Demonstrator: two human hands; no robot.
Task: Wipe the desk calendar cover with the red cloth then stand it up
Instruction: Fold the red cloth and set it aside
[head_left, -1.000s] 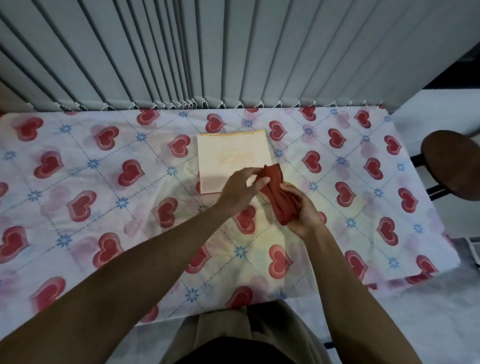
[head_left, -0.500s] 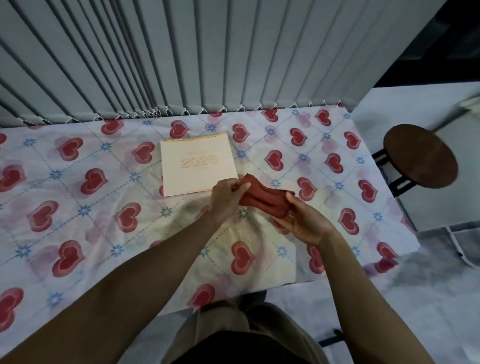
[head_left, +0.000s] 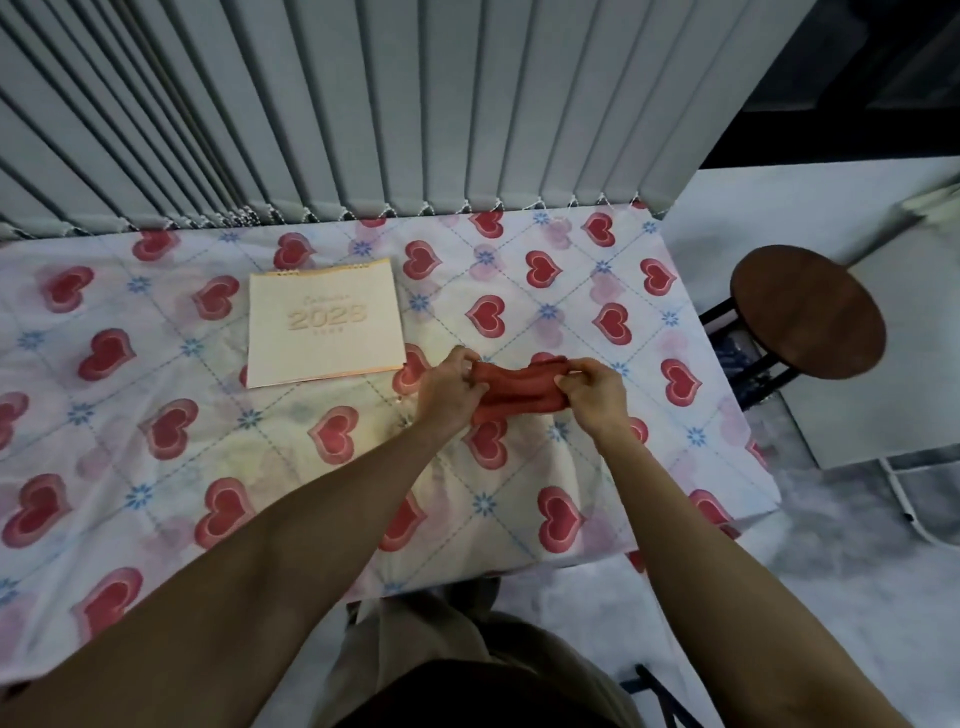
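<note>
There, above the tablecloth (head_left: 519, 493) printed with red hearts and blue flowers, the person held the red cloth (head_left: 517, 387) stretched between both hands. The left hand (head_left: 449, 392) had its fingers closed on the cloth's left end, and the right hand (head_left: 592, 389) had its fingers closed on the right end, so the cloth hung in a bunched, wrinkled band between them. Whether the cloth's lower edge touched the tablecloth could not be told.

The desk calendar (head_left: 324, 322) lay flat on the tablecloth, to the left of the hands and a little farther away, with its pale cover up and the embossed year showing. Its spiral binding ran along the far edge. The near right corner of the calendar sat just beside the left hand, yet neither hand nor the cloth touched it.

Grey vertical blinds (head_left: 363, 104) hung behind the far edge of the table. A round dark wooden stool (head_left: 808, 312) stood on the floor to the right, apart from the table. Both bare forearms reached in from the near side.
</note>
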